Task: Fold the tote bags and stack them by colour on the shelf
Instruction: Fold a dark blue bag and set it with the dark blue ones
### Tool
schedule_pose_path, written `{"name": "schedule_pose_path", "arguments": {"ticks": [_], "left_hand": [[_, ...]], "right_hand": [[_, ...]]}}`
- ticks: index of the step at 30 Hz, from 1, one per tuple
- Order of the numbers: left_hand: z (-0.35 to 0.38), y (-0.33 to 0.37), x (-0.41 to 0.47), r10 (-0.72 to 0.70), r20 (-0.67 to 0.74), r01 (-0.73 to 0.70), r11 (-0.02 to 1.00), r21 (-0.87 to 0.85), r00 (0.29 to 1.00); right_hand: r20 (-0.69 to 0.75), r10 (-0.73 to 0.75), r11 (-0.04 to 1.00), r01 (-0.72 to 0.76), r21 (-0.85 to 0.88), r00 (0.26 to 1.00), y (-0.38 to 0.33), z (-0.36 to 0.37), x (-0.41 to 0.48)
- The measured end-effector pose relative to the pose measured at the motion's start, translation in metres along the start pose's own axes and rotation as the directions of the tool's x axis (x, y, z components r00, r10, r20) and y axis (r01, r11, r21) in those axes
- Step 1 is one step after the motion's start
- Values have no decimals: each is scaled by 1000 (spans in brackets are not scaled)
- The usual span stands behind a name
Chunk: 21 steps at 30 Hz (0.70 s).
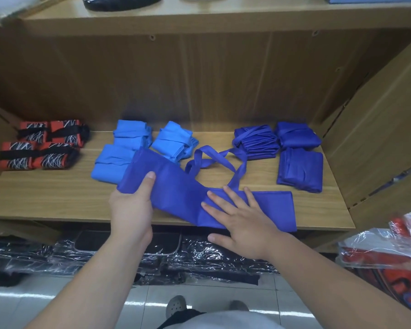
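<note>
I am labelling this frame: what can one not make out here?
Head view:
left grip: only the thumb shows; its fingers are under the dark blue tote bag.
front light blue bag: a corner is covered by that bag's raised end.
black items on the upper shelf: cut off by the top edge.
folded dark blue pile: layers too small to count.

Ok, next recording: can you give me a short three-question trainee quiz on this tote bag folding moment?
1. True or false: the right hand lies flat on the dark blue bag being folded.
2. Which folded bags lie farthest left on the shelf? A light blue bags; B red patterned bags; C folded dark blue bags.
3. The left hand grips one end of that bag; are its handles tucked in or loose?
Key: 1 true; 2 B; 3 loose.
</note>
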<state>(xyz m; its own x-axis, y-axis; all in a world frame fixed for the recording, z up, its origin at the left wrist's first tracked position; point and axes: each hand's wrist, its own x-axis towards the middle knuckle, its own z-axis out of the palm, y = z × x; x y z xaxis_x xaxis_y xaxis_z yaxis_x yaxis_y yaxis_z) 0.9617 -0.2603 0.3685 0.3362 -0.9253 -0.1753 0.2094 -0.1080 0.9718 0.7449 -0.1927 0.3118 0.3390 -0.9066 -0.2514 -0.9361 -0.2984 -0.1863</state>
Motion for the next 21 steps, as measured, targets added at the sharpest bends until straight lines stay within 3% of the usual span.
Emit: {"name": "schedule_pose_path", "arguments": {"ticks": [4, 6, 8, 11, 16, 19, 21], "left_hand": [[7, 13, 4, 200, -75, -182, 964, 193, 977], [5, 19, 11, 302, -46, -270, 903, 333, 952], [2, 27, 21, 393, -5, -349, 823, 448, 919], [3, 37, 27, 492, 61, -449, 728, 518, 869], [34, 23, -13, 489, 312, -580, 678, 452, 815], [53, -5, -44, 471, 534, -697, 609, 379, 702], [65, -28, -59, 446, 653, -766, 536, 354, 613]], "right_hand": [[-76, -50, 984, 62, 167, 996, 2, -10, 5], [-260, -40, 994, 66, 91, 965, 9, -11, -2], [-404, 7, 999, -27, -46, 915, 21, -9, -17], [-392, 86, 993, -112, -45, 916, 46, 9, -42], [-230, 66, 959, 2, 284, 971, 66, 16, -58], [-263, 119, 851, 38, 524, 957, 69, 12, -61], [-262, 209, 719, 34, 694, 942, 69, 8, -65]]}}
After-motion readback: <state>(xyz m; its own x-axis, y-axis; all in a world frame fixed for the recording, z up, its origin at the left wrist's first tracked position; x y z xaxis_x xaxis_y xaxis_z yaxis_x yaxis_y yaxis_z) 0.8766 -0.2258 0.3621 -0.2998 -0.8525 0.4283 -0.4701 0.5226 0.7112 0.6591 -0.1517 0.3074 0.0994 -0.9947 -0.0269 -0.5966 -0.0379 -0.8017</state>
